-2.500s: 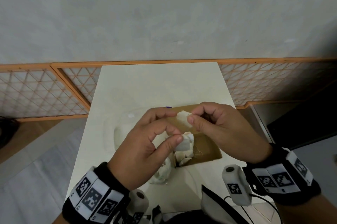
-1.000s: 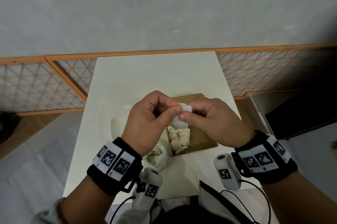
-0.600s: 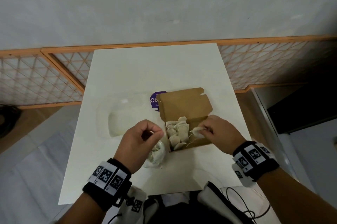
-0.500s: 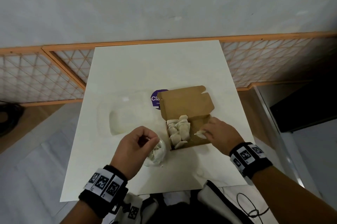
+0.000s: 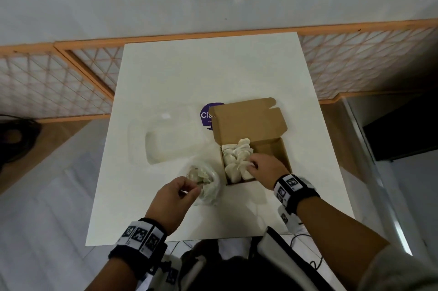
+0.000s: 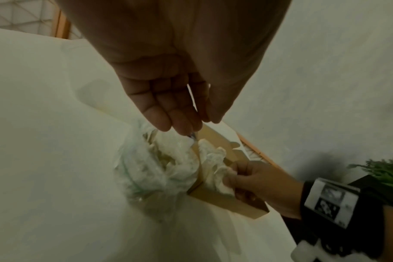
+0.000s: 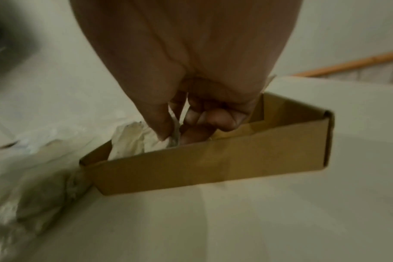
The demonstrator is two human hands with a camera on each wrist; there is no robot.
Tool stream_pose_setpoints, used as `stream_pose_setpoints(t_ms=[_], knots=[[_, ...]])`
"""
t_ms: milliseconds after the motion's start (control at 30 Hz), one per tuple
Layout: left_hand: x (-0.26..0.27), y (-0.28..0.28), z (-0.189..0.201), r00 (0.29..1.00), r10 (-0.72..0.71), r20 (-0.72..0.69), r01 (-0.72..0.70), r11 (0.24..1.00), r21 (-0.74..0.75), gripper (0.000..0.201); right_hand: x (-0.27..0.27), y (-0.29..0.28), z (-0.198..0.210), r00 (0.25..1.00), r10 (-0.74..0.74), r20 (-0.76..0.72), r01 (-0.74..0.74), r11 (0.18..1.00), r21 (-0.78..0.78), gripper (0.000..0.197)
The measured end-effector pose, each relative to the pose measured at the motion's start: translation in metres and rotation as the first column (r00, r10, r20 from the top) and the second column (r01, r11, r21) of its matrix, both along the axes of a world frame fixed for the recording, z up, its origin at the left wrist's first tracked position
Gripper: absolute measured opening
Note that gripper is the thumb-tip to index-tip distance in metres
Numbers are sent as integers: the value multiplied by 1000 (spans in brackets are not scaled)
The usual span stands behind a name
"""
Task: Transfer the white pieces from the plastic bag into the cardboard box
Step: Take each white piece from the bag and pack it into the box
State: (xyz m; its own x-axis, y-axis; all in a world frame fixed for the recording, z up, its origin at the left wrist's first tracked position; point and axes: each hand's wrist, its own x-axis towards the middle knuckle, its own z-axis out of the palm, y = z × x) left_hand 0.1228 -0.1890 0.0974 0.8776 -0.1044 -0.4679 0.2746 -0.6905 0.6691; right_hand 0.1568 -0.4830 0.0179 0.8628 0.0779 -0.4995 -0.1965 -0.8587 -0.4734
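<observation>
Cardboard box (image 5: 272, 148) sits open on the white worktop (image 5: 213, 72), seen from the head view with its long axis running away from the person and its lid (image 5: 248, 120) folded back toward the far wall. White pieces (image 5: 237, 158) fill the box's left half; its right half shows bare brown floor. The right hand (image 5: 267, 170) reaches in over the near wall and pinches one piece. Just left of the box, touching its side, lies the crumpled plastic bag (image 5: 206, 181) with more pieces inside, mouth turned up and away. The left hand (image 5: 175, 198) pinches the bag's near edge. A clear tray (image 5: 166, 141) rests further left and a purple sticker (image 5: 208, 115) peeks from behind the lid. Bare worktop lies beyond the lid and to the box's right.

Left wrist view: the left fingers (image 6: 180, 120) close on a thin fold of the bag (image 6: 146, 168), and the bag presses against the box wall (image 6: 227, 202), which the head view cannot confirm.

Right wrist view: thumb and right fingers (image 7: 162, 124) grip a white piece (image 7: 175, 138) low inside the box (image 7: 213, 164), a detail hidden from above; it is blurred
</observation>
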Motion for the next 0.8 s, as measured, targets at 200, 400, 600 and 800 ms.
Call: stream_pose_setpoints(t_ms=[200,400,600,800], knots=[[-3,7,-10,1000,-15,-19,16,999,36,11,4,7,-2,996,-76,-47,80,993,92,38],[3,7,-12,1000,-10,-23,11,1000,23,11,4,10,-4,997,-21,-78,22,1000,10,37],[10,10,-18,997,-40,-59,44,997,67,10,0,2,3,996,-94,6,93,994,60,18],[16,-6,-41,960,-277,-40,280,938,204,11,-14,7,32,986,-96,139,86,993,78,21]])
